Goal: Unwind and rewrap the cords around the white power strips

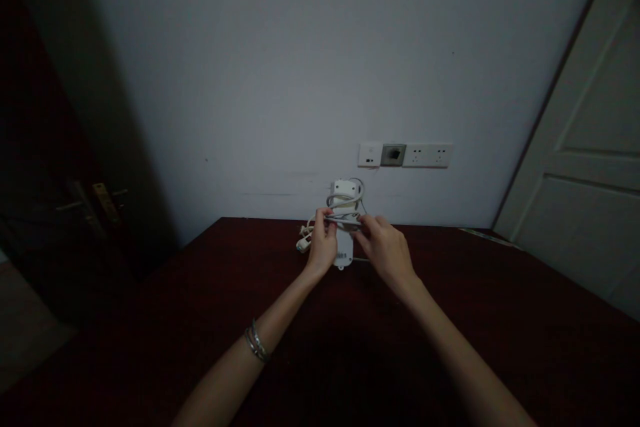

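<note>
My left hand (321, 243) and my right hand (384, 245) are held out over the far part of a dark red table (200, 320). Between them is a white power strip (344, 227), held upright, with a grey-white cable (345, 199) looped around it. The left hand's fingers are closed on the strip's left side. With pinched fingers the right hand holds a strand of the cable across the strip's front. A white plug end (303, 244) hangs to the left of the left hand. Several bangles (256, 341) sit on my left wrist.
A plain wall stands behind the table with a row of sockets and a switch plate (405, 155). A white door (585, 167) is at the right. A dark door with a brass handle (103, 201) is at the left.
</note>
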Motion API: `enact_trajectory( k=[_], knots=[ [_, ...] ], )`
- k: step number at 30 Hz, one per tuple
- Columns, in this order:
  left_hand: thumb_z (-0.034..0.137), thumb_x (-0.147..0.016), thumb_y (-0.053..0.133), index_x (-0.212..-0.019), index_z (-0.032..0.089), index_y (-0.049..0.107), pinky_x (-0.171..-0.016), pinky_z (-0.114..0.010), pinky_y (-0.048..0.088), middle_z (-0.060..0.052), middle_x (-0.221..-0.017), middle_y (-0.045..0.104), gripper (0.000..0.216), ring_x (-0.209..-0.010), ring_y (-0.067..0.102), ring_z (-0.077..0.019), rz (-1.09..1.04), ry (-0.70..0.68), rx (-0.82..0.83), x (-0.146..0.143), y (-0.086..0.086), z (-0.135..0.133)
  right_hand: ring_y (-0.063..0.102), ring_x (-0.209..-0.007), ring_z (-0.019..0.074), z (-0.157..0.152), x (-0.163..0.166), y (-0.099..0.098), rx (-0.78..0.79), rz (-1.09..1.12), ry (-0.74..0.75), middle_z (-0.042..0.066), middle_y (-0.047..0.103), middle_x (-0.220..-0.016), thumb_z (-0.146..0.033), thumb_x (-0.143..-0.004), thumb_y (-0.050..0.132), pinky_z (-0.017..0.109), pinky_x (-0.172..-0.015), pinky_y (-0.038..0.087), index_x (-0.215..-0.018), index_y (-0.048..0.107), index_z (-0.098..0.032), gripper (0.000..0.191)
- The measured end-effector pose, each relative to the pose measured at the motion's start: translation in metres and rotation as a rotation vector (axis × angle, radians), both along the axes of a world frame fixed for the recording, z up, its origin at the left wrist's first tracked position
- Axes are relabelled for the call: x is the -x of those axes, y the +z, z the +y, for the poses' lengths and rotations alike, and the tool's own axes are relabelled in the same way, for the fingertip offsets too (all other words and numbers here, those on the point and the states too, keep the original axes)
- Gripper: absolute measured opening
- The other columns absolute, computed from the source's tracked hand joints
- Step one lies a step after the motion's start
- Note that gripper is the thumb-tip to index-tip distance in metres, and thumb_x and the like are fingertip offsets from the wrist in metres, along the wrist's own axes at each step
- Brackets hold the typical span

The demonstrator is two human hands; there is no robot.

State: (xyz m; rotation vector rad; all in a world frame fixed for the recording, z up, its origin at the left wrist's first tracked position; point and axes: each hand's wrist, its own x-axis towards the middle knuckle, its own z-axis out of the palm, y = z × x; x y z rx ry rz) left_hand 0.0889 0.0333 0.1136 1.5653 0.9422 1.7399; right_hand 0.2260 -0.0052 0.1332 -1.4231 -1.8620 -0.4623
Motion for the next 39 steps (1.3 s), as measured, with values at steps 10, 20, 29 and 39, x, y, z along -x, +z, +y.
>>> enact_trajectory(
  k=[10,20,29,39],
  knots=[
    [0.019,-0.070,0.057,-0.087,0.021,0.045,-0.056,-0.020,0.039,0.002,-0.073,0.055,0.021,-0.062,0.052,-0.0113,-0.127,-0.293,0.164,0.007,0.013,-0.001,0.047,-0.113,0.0278,0.010,-0.021,-0.001,-0.077,0.040,0.339,0.010,0.048,-0.127,-0.021,-0.083,0.052,0.037,-0.071,0.053,-0.108,0.057,-0.025,0.026],
    [0.038,-0.070,0.065,-0.078,0.019,0.048,-0.054,-0.026,0.044,-0.003,-0.076,0.054,0.026,-0.064,0.053,-0.0135,-0.152,-0.461,0.414,0.014,0.031,-0.015,0.061,-0.091,0.0229,0.014,-0.026,0.000,0.040,-0.060,0.380,0.011,0.050,-0.124,-0.021,-0.087,0.047,0.037,-0.069,0.053,-0.116,0.056,-0.025,0.030],
    [0.038,-0.069,0.067,-0.075,0.019,0.044,-0.051,-0.027,0.046,0.001,-0.072,0.050,0.030,-0.058,0.050,-0.0112,-0.267,-0.485,0.447,0.011,0.025,-0.010,0.054,-0.111,0.0230,0.021,-0.018,-0.010,0.025,0.155,0.578,0.010,0.049,-0.130,-0.017,-0.086,0.046,0.040,-0.087,0.048,-0.111,0.053,-0.023,0.027],
    [0.034,-0.063,0.074,-0.081,0.019,0.045,-0.058,-0.028,0.047,-0.002,-0.081,0.056,0.037,-0.068,0.055,-0.0135,-0.261,-0.546,0.411,0.013,0.023,-0.007,0.056,-0.106,0.0216,0.028,-0.015,-0.015,-0.006,0.408,0.700,0.010,0.057,-0.116,-0.020,-0.081,0.056,0.041,-0.086,0.048,-0.097,0.064,-0.022,0.019]
  ],
)
